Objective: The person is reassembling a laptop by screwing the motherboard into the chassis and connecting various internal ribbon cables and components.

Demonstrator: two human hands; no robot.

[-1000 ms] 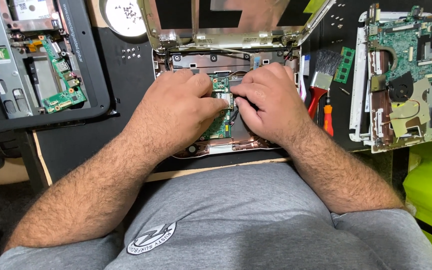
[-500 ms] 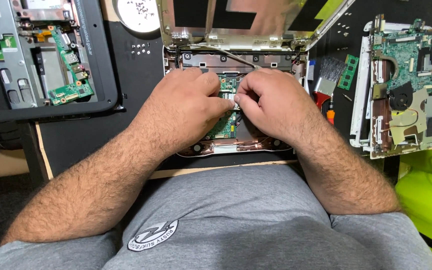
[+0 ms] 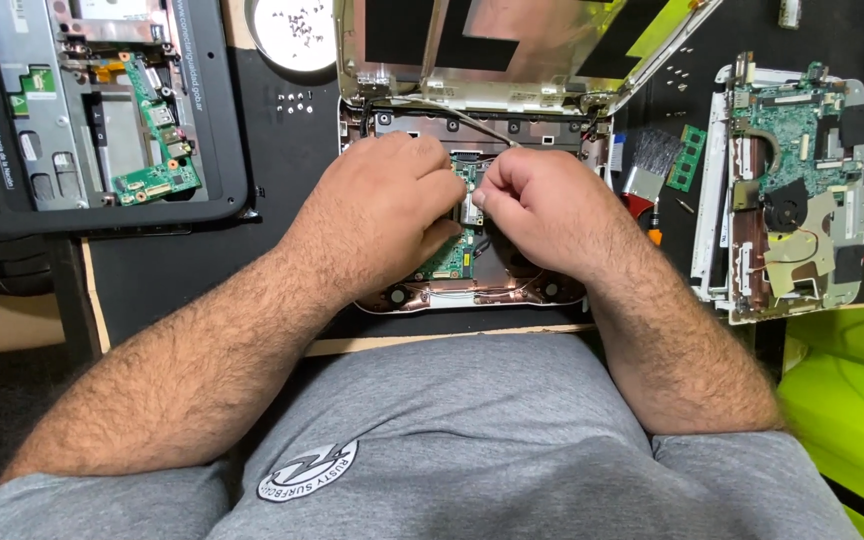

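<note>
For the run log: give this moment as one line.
left hand: on green board | right hand: pinching at board, grip hidden | opened laptop: lid up | brush: right of laptop | screw dish: behind

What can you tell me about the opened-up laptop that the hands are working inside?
The opened laptop lies flat on the dark work mat, its keyboard cover removed. The copper-coloured base holds a green circuit board and thin cables. Its silvery lid panel is tilted back behind. The left hand and right hand press together over the board.
</note>
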